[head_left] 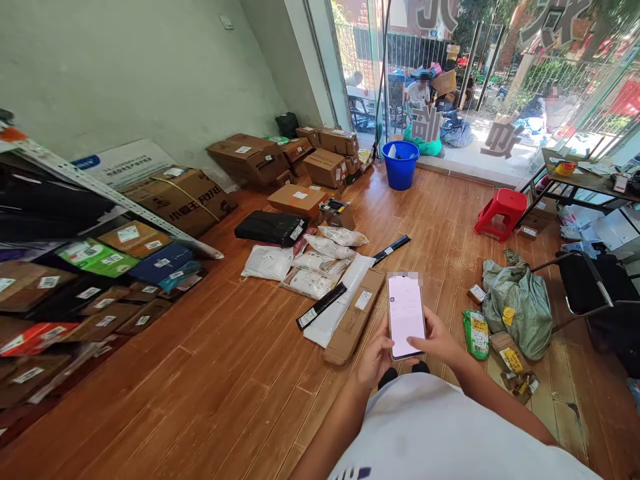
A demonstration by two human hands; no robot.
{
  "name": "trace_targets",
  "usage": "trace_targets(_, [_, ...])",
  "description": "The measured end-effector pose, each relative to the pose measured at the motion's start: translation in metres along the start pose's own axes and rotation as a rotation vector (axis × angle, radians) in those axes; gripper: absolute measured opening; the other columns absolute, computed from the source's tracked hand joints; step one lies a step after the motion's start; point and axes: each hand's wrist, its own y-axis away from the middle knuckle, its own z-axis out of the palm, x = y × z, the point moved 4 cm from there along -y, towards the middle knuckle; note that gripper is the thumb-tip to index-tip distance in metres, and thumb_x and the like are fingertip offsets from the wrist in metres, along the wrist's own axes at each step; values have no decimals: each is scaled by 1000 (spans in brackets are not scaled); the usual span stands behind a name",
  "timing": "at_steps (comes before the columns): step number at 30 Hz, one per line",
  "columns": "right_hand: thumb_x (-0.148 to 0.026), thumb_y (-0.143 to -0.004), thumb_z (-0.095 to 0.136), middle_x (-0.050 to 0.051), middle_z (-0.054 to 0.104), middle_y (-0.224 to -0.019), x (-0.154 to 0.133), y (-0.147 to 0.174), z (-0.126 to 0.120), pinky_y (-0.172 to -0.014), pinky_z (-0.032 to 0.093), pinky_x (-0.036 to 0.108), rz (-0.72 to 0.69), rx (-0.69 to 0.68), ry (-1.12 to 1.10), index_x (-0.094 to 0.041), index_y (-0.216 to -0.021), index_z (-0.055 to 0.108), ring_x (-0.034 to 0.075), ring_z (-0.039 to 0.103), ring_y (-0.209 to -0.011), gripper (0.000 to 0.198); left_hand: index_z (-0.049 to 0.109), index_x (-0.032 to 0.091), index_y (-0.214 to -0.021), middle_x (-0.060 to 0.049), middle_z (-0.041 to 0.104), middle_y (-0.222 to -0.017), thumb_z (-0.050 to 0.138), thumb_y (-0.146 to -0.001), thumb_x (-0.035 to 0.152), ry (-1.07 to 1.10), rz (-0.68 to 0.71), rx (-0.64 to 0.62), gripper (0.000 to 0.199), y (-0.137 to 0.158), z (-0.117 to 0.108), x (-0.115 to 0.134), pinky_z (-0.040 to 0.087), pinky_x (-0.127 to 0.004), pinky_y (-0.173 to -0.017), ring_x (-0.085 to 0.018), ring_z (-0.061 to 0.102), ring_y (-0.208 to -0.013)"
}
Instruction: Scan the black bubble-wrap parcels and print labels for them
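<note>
Reading the clock around the phone, with twelve toward the glass front, we judge the step in hand to be work on its lit screen, since both our hands meet there and nothing else is held. We have our left hand wrapped on the phone's lower left edge, at about seven o'clock, its thumb along the side. Our right hand grips from about four o'clock, with the thumb bent over the lower screen; we cannot tell whether it presses the glass or hovers just above it, and the writing is too faint for us to read. The phone is in front of our body, above the wooden floor, its screen facing up to us. At nine o'clock, near it in our view, lies a long flat carton with a white label; a blue bucket stands at twelve, well apart, and a grey-green sack sits at three. As we judge it, the next move calls for a steady left hold, so that the right thumb can move freely over the screen without tipping the phone.
</note>
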Motion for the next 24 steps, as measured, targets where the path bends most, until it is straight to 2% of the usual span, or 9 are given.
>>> trace_targets(2, [-41, -58, 96, 5, 82, -109, 0, -1, -3, -83, 62, 39, 27, -6, -28, -25, -118, 72, 26, 74, -95, 67, 39, 34, -165, -7, 60, -152, 72, -71, 26, 23, 12, -7, 99, -4, 2, 0, 64, -51, -94, -42, 61, -127])
trace_targets(5, [-60, -69, 85, 7, 83, -104, -3, -6, -9, -81, 61, 39, 77, 66, -89, -22, -108, 76, 26, 75, -91, 55, 37, 37, -165, -7, 59, -154, 75, -76, 32, 35, -9, -6, 97, -10, 4, -5, 64, -51, -93, -41, 62, -127])
trace_targets(8, [-77, -74, 72, 8, 83, -94, -8, -16, -16, -79, 60, 39, 90, 155, -98, -20, -92, 77, 27, 75, -85, 59, 37, 37, -165, -9, 60, -152, 77, -79, 36, 26, -12, -2, 96, -18, 6, -11, 64, -50, -93, -40, 64, -125])
trace_targets(13, [-89, -64, 73, 6, 77, -69, -11, -33, -28, -57, 51, 32, 168, 208, -109, -19, -76, 74, 22, 67, -60, 71, 34, 37, -167, -9, 63, -149, 77, -81, 36, 14, -25, -24, 96, -32, 16, -21, 66, -47, -87, -39, 65, -122])
trace_targets(15, [-92, -60, 73, 5, 75, -65, -10, -38, -37, -54, 48, 31, 188, 232, -112, -19, -73, 73, 20, 65, -55, 74, 35, 36, -166, -10, 63, -149, 78, -81, 38, 15, -27, -17, 95, -39, 18, -24, 66, -46, -86, -39, 66, -120])
trace_targets(20, [-92, -60, 75, 5, 76, -64, 0, -49, -59, -56, 50, 32, 239, 235, -110, -19, -71, 73, 20, 66, -56, 73, 42, 34, -163, -11, 64, -147, 78, -81, 47, 10, -25, 34, 91, -56, 17, -39, 66, -45, -80, -40, 68, -117])
trace_targets(24, [-92, -64, 72, 6, 83, -83, 19, -58, -70, -75, 58, 36, 251, 259, -204, -19, -88, 78, 25, 75, -74, 77, 44, 33, -162, -12, 65, -145, 77, -82, 50, 27, -5, 70, 88, -70, 12, -50, 66, -41, -76, -39, 69, -114])
